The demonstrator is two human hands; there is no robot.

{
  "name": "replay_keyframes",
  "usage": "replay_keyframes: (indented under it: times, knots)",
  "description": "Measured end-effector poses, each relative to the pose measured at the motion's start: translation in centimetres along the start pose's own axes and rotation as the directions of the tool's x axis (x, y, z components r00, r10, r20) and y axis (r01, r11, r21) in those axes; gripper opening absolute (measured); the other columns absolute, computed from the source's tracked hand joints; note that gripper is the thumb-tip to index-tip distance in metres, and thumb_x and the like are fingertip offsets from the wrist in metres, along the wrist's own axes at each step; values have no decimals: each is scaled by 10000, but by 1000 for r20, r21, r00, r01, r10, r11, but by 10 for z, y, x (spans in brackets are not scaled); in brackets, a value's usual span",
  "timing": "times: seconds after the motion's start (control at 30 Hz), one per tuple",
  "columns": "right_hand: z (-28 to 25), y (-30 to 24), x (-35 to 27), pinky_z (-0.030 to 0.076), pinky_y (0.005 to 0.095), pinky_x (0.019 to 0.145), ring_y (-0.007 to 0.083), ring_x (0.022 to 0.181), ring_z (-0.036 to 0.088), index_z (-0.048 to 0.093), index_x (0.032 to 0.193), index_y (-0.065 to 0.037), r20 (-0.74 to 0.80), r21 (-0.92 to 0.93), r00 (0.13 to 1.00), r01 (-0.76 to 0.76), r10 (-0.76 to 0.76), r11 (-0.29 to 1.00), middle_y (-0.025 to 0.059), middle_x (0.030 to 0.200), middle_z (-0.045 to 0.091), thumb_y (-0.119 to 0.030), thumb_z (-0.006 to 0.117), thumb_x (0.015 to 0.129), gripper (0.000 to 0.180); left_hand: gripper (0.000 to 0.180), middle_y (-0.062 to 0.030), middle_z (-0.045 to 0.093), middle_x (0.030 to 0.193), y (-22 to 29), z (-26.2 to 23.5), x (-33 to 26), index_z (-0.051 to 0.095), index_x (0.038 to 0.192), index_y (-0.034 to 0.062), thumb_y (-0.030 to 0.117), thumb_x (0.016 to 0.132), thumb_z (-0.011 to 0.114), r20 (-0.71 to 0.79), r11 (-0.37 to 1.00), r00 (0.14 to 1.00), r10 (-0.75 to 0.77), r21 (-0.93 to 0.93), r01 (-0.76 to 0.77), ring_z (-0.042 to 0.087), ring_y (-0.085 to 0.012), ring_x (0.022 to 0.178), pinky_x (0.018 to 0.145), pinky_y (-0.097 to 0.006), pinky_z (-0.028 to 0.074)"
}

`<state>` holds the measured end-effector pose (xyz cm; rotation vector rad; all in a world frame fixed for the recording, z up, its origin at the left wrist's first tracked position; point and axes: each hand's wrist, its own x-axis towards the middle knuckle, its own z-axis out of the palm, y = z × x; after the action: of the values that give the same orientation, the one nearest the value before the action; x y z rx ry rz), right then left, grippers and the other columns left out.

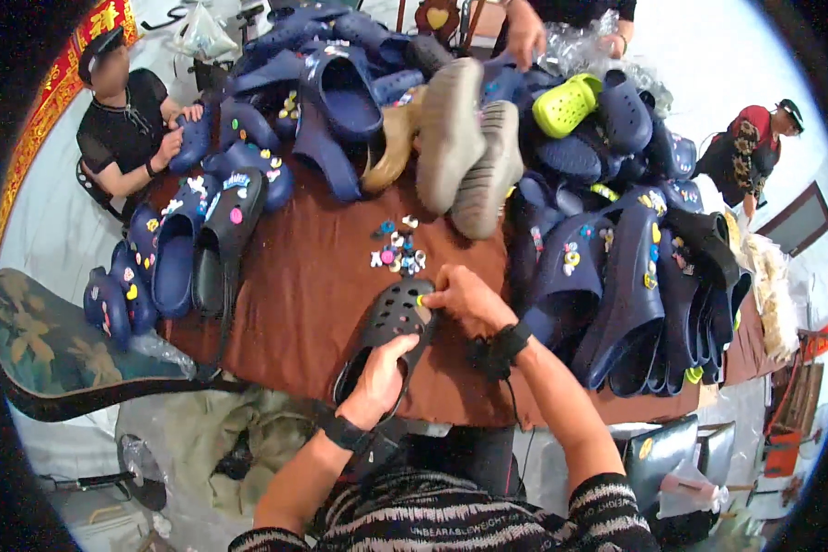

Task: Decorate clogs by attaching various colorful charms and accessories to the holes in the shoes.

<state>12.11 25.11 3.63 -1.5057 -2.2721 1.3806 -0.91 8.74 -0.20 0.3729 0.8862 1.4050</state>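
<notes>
On the brown bench (294, 276), near edge: one black clog (386, 331), left hand (377, 382) fingers clamped on its heel; right hand (465, 296) fingers pinched together on a yellow charm (420, 300) at a toe hole. Step: charm-fitting, apparently; next calls for firm pressing. Spare charms (397, 248) just beyond.

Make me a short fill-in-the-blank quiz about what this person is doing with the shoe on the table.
1. The left hand grips the heel end of a ____ clog.
2. The right hand presses a small ____ charm against the clog's holed top.
3. The loose charms lie on the ____ tablecloth.
4. Among the heaped dark blue clogs at the far side lies one bright ____ clog.

Missing words: black; yellow; brown; lime green
</notes>
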Motion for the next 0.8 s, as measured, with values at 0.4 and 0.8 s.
replay_keyframes:
  times: [0.4, 0.8]
  knots:
    - [-19, 8, -11, 503, 428, 810, 341, 958, 666, 632, 1044, 3, -194, -96, 967, 148, -164, 984, 223, 993, 679, -394, 743, 817, 471, 335, -25, 633, 1203, 19, 25, -4, 618, 1223, 18, 227, 979, 527, 30, 965, 997, 71, 252, -76, 552, -158, 1118, 1005, -314, 397]
    - [-116, 51, 92, 469, 452, 915, 417, 1050, 588, 493, 1277, 71, -898, -42, 425, 177, -115, 983, 299, 1134, 603, -209, 677, 824, 564, 327, -152, 700, 941, 104, 10, -75, 628, 1164, -21, 226, 954, 586, 286, 348, 955, -80, 906, -242, 673, -188, 847, 787, -332, 525]
